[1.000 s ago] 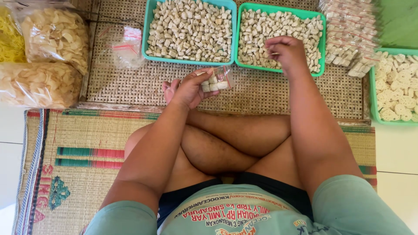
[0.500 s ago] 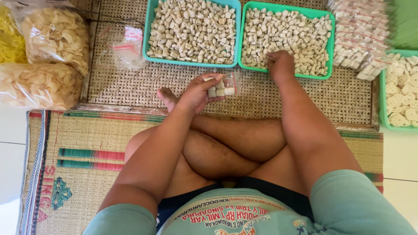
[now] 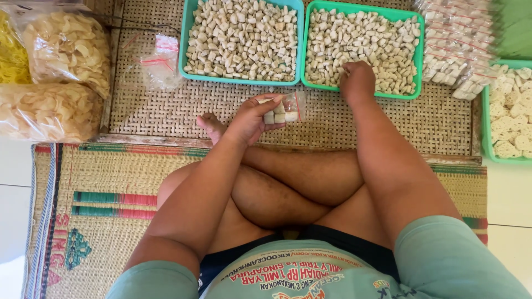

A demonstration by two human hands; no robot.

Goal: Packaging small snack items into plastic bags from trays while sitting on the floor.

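Observation:
My left hand (image 3: 250, 119) holds a small clear plastic bag (image 3: 284, 108) with a few pale snack pieces in it, above a woven mat. My right hand (image 3: 357, 82) rests with closed fingers at the near edge of the right teal tray (image 3: 419, 52), on the pale snack pieces (image 3: 366, 47); what it grips is hidden. A second teal tray (image 3: 186, 52) full of the same pieces lies to its left. I sit cross-legged on the mats.
Large clear bags of pale chips (image 3: 52, 80) lie at the left. A stack of empty small plastic bags (image 3: 160, 66) sits beside the left tray. Filled small packets (image 3: 457, 47) are piled at the right, over another teal tray (image 3: 486, 127) of round crackers.
My right hand has pulled back from the middle of the right tray to its near edge. The left hand with the small bag has stayed almost still.

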